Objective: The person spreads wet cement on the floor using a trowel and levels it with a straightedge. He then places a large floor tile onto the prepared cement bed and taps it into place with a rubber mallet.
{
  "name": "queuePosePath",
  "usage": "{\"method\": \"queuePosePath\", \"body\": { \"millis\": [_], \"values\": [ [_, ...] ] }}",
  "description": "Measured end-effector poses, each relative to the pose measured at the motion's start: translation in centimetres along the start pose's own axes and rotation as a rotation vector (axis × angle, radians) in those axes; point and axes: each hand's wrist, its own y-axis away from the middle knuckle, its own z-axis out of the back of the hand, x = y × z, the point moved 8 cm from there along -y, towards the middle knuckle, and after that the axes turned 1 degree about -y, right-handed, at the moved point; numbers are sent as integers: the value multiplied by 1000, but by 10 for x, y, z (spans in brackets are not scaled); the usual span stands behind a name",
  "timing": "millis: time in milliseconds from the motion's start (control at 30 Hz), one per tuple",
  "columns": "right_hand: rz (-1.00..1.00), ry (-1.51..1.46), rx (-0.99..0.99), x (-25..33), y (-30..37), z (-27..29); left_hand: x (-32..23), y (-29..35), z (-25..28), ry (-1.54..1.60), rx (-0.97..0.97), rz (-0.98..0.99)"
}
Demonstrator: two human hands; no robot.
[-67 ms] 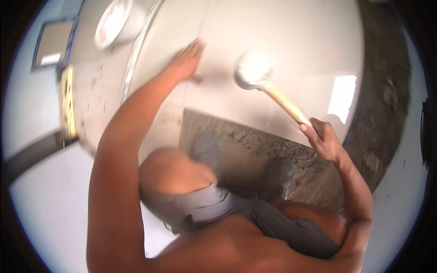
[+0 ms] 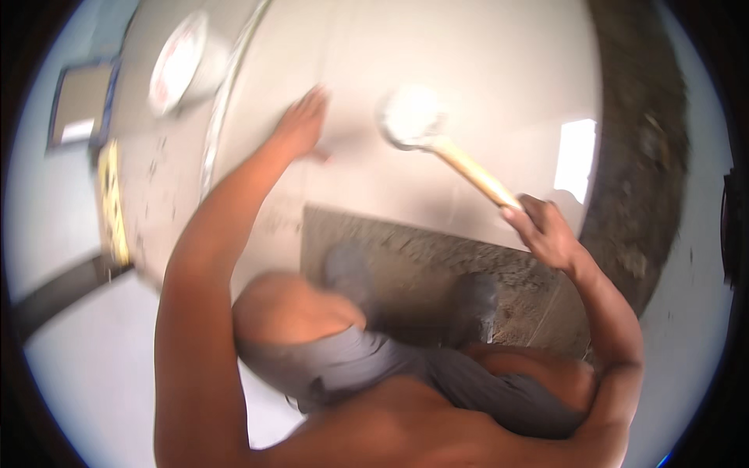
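Observation:
In my right hand is a mallet, its fingers wrapped round the end of the pale wooden handle. The mallet's white head is over a large, glossy, pale floor tile; whether it touches the tile I cannot tell. My left hand is spread on or just above the tile, to the left of the mallet head, and holds nothing. The motion blurs its fingers a little.
A white bucket stands at the far left, past a light strip along the tile. A yellow strip and a blue-framed panel are further left. Rough grey mortar lies by my feet, with bare ground at right.
The view has shifted, so the tile's near edge and the bucket appear lower and further left. The mallet head also appears further left. Both hands keep their hold and shape.

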Motion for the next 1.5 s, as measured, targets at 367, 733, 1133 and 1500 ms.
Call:
{"method": "queuePosePath", "body": {
  "millis": [367, 733, 1133, 1500],
  "values": [
    [468, -543, -851, 17, 0, 131, -146, -93, 116, 93, 150, 85],
    [248, -387, -760, -5, -48, 160, -138, -104, 93, 75, 114, 44],
    [250, -472, -586, 72, -61, 162, -42, -99, 66, 227, 143, 208],
    [131, -108, -468, 81, -171, 116, -25, -88, 49, 233, 120, 315]
  ]
}}
